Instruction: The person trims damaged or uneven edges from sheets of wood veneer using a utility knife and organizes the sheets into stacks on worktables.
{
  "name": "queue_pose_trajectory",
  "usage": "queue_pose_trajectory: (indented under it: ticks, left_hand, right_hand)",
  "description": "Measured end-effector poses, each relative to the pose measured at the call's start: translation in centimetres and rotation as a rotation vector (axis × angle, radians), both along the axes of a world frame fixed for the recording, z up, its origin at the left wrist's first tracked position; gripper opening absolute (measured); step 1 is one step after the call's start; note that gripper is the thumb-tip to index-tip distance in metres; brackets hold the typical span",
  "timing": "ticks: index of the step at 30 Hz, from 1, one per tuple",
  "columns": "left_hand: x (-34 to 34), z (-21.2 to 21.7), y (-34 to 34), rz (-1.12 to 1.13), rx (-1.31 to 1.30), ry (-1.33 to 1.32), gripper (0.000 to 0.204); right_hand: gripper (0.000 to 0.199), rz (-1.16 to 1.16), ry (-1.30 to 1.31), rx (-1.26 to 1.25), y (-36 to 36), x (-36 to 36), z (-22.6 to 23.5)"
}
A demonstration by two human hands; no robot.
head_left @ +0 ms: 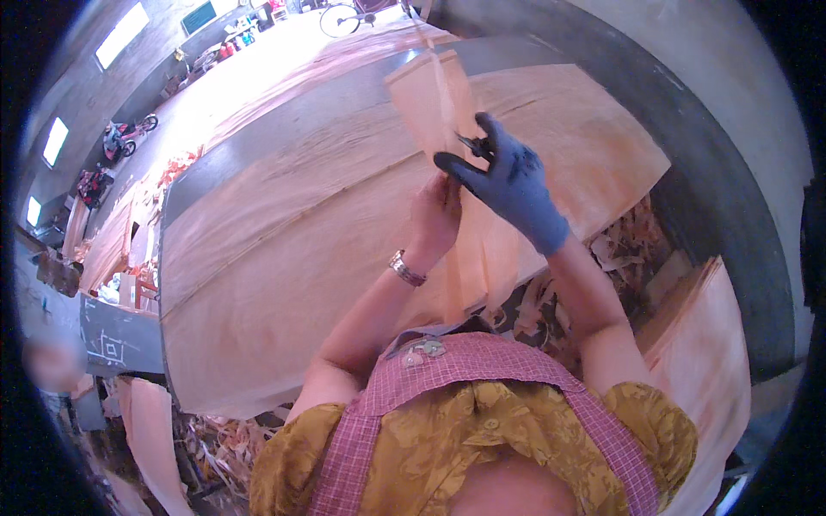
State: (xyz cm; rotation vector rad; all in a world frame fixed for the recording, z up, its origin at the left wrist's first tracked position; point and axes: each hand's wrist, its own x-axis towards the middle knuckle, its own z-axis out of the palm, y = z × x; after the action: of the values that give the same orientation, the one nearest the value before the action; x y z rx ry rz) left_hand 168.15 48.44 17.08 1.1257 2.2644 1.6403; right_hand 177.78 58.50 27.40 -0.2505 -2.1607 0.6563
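A narrow piece of pale wood veneer stands up over the table, partly smeared by motion. My bare left hand, with a metal-banded watch on the wrist, is closed around its lower end. My right hand wears a blue glove with dark fingertips. It is just right of the veneer, thumb and forefinger apart and the other fingers curled about a small dark object too unclear to name. Beneath both hands lie broad veneer sheets spread over the table.
Torn veneer scraps pile up at the table's right edge, beside a stack of veneer. More scraps lie at lower left. A grey wall curves along the right. Motorbikes and a bicycle stand farther off.
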Motion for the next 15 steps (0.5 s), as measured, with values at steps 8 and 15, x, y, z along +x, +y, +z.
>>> queue_pose_trajectory:
  ticks: [8, 15]
  left_hand:
    - [0.5, -6.8, -4.4, 0.149, 0.245, -0.068, 0.089]
    - [-1.1, -14.1, -6.1, -0.108, 0.429, -0.598, 0.103]
  right_hand:
    - [0.028, 0.323, -0.057, -0.349, 0.8, -13.3, 5.2]
    - [0.024, 0.503, -0.092, -0.702, 1.9, -25.1, 11.7]
